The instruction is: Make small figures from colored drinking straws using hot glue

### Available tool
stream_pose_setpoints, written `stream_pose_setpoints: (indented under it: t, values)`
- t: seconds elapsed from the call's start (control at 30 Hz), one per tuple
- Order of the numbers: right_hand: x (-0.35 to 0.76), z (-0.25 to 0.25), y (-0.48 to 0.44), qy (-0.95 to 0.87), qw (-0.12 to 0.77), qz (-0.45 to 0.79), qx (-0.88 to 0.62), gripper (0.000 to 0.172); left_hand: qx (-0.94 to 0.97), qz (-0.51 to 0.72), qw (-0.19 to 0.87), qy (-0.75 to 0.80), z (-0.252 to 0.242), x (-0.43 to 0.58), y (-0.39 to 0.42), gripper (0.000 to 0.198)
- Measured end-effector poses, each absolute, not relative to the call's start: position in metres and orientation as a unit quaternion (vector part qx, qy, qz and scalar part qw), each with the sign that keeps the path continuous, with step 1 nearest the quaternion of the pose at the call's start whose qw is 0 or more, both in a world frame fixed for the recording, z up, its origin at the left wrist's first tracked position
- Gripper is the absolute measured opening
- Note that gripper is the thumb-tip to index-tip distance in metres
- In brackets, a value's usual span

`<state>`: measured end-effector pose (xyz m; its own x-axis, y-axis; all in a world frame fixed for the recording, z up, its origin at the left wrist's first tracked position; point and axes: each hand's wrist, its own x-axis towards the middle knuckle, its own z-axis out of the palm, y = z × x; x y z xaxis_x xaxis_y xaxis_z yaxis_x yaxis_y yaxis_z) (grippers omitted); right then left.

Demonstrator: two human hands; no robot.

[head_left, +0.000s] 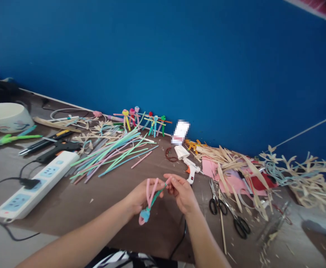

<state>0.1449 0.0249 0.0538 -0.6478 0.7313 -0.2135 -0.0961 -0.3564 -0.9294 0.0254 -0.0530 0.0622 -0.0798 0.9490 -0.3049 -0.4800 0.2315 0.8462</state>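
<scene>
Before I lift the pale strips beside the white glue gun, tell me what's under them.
Pink sheeting shows partly beneath the pale strips; anything fully covered can't be seen.

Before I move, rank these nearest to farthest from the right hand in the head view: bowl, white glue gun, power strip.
1. White glue gun: just beyond the right hand.
2. Power strip: left, past the left hand.
3. Bowl: far left, beyond the power strip.

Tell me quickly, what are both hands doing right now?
Left hand: closed, holding the pink, blue and green fuzzy-stem piece.
Right hand: closed, pinching one end of it.
</scene>
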Motion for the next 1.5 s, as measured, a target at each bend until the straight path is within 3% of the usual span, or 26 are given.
stream_pose_setpoints:
  t: [0.17,0.43,0.77,1.03,1.5]
  values:
    - [0.141,0.049,0.025,-0.517,0.282,0.741,-0.321,0.017,0.249,0.567,0.630,0.468,0.056,0.023,-0.055,0.032]
    - [0.131,0.042,0.022,-0.541,0.293,0.725,-0.309,0.016,0.222,0.573,0.629,0.476,0.051,0.019,-0.058,0.030]
    - [0.113,0.043,0.010,-0.527,0.242,0.756,-0.303,0.016,0.236,0.592,0.605,0.476,0.042,0.004,-0.076,0.023]
    - [0.106,0.044,0.001,-0.546,0.262,0.737,-0.300,0.015,0.234,0.600,0.578,0.501,0.046,0.002,-0.079,0.020]
    - [0.111,0.043,0.003,-0.579,0.215,0.715,-0.327,0.023,0.173,0.593,0.631,0.469,0.041,0.002,-0.088,0.024]
